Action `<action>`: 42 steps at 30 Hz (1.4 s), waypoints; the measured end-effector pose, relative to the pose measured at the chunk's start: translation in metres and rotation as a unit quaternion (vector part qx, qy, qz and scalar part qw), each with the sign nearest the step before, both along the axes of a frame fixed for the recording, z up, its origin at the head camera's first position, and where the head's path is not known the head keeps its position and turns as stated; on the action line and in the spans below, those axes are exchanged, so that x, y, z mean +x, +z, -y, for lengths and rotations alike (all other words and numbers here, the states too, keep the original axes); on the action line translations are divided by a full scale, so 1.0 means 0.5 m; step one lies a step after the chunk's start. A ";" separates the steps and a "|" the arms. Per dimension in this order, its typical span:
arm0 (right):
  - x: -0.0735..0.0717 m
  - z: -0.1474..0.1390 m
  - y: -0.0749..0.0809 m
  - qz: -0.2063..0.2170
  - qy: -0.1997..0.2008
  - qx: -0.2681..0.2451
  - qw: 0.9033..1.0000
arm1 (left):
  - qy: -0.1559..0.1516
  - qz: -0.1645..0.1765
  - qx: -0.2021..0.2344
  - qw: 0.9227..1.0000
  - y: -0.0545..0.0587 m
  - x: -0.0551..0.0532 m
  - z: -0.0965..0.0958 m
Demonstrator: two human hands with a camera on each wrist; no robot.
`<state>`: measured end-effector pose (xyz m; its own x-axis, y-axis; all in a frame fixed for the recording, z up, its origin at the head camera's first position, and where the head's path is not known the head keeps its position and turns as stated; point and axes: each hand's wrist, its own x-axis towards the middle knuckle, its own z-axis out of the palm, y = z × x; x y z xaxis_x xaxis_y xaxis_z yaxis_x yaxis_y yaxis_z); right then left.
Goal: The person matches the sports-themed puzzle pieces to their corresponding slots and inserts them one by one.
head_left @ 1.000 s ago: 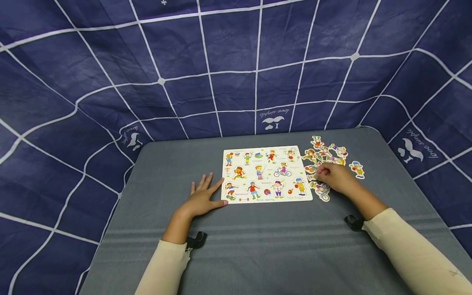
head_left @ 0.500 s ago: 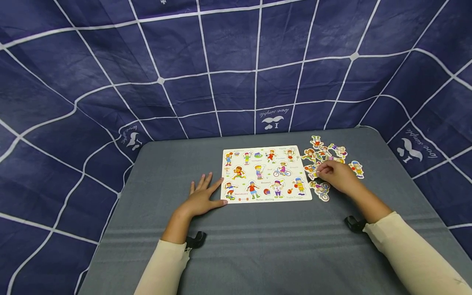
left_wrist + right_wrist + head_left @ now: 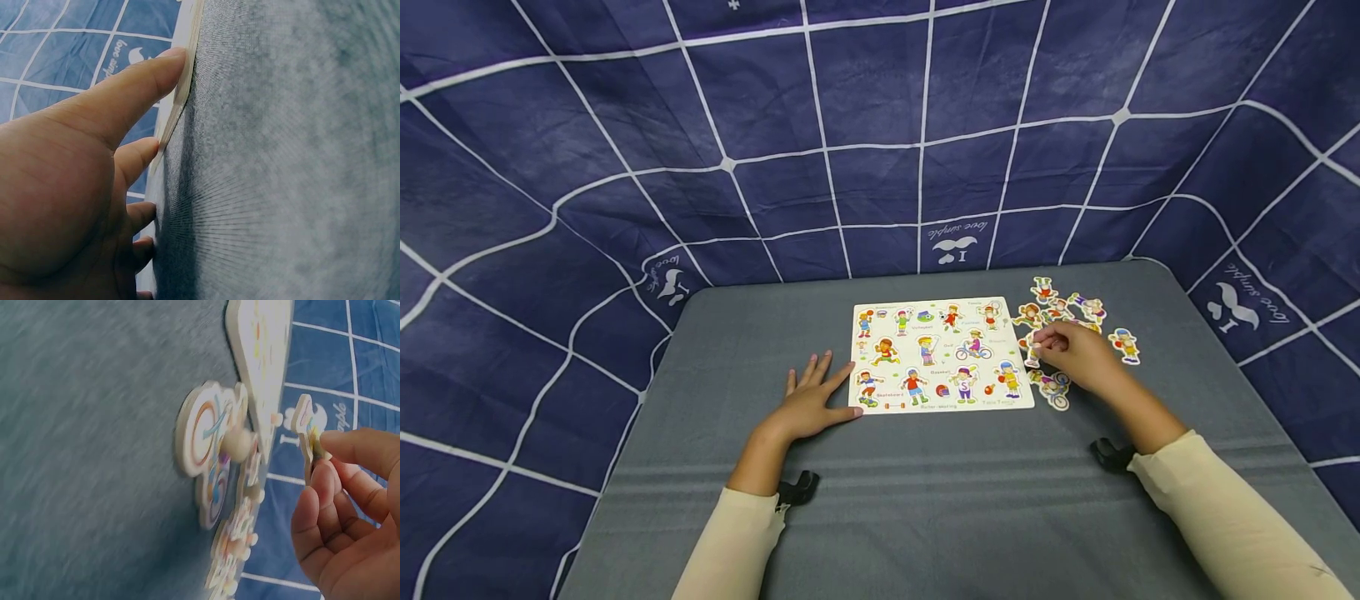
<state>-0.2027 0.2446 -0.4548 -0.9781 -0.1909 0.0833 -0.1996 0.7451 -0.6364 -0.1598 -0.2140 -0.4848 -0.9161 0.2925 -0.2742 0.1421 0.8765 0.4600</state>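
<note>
A white puzzle board (image 3: 906, 375) printed with children doing sports lies flat on the grey table. My left hand (image 3: 808, 407) rests at its left edge with fingers spread, thumb and index finger on the board's border. Between thumb and fingers, my right hand (image 3: 1075, 354) pinches a small puzzle piece (image 3: 305, 425), raised above the other pieces. Its printed figure is partly covered by the fingertips. Just below that hand lies a bicycle puzzle piece (image 3: 203, 437) with a wooden knob, close to the board's right corner.
Several loose figure pieces (image 3: 1043, 289) lie in a jumbled pile right of the board, some overlapping. One piece (image 3: 1125, 346) sits apart at the right. Behind the table (image 3: 940, 500) hangs a blue curtain (image 3: 880, 192) with white grid lines.
My right hand has lifted the pinched puzzle piece off the pile and shifted slightly left toward the board. The left hand and the board stay put.
</note>
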 end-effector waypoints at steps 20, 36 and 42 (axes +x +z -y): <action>-0.026 0.098 0.019 0.005 0.001 -0.036 0.999 | 0.001 0.000 -0.001 1.000 0.003 0.001 0.000; -0.067 0.187 0.022 0.018 0.004 -0.082 0.996 | 0.000 -0.005 0.005 1.000 0.004 0.005 0.001; -0.081 0.217 0.026 0.019 0.007 -0.092 0.996 | -0.001 -0.007 0.002 1.000 0.004 0.005 -0.001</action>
